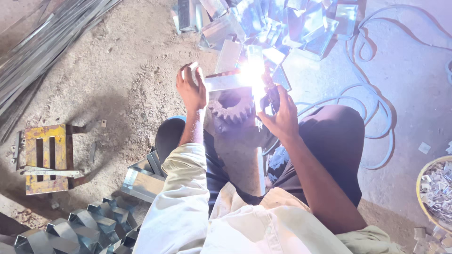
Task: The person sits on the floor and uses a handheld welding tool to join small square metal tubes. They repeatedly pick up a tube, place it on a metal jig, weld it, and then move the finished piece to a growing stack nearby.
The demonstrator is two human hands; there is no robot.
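Dirt and concrete floor (127, 80), workshop setting, seen from above a crouched person. Left hand (192, 89), centre frame, grips the left end of a flat metal piece (221, 82), fingers wrapped over its edge. Right hand (281, 115), just right of centre, is clenched around a dark torch (272, 96) whose tip meets the piece's right end. Bright arc (252, 73) there blows out the detail, so the exact joint can't be made out. The piece sits on top of a large rusty gear (231, 107) standing between the knees, teeth visible along its lower rim.

Top of frame: pile of shiny bent brackets (278, 23) just behind the arc. Upper left: bundle of long metal strips (42, 42). Left edge: yellow steel jig (44, 157) lying on the floor, well apart from the hands. Lower left: more folded brackets stacked, touching each other. Right side: pale cable (376, 103) looping across the floor. Lower right edge: basket rim (419, 188) with small metal clips inside. Cream sleeve (179, 202) covers the left arm; right forearm is bare.
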